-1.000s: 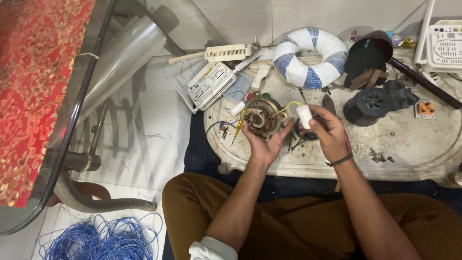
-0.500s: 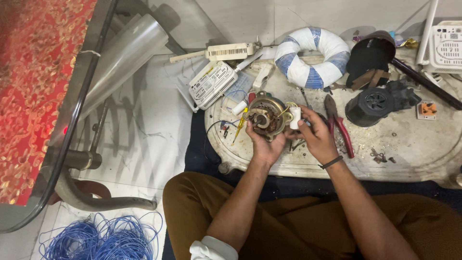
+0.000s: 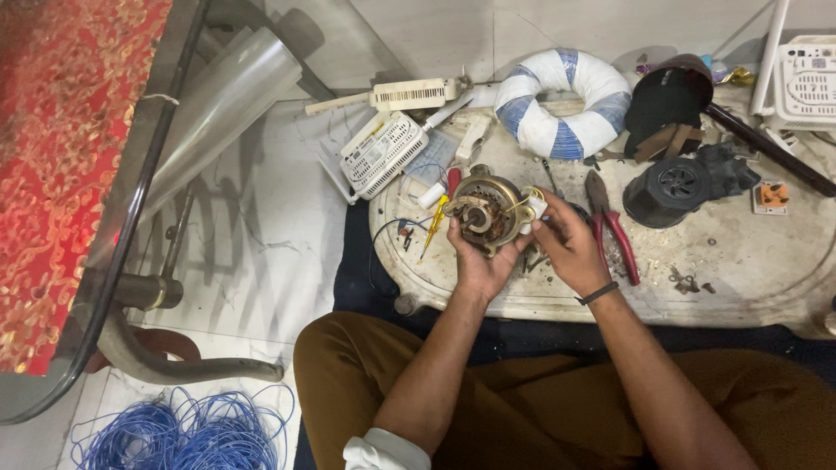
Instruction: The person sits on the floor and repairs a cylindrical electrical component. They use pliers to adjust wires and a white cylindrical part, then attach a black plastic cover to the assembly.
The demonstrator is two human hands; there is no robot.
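My left hand cups a small round electric motor with copper windings from below, holding it over the dirty white board. My right hand pinches a small white plug-like connector on wires at the motor's right side. A black band sits on my right wrist. Red-handled pliers lie just right of my right hand. A yellow-handled screwdriver lies left of the motor.
A white-and-blue wound ring, black motor housings, white vented plastic covers and an orange switch lie on the board. A glass-topped table with red cloth stands left. Blue wire coil lies on the floor.
My right hand has brought the white connector down from mid-air to the motor's right side. The motor stays cupped in my left hand.
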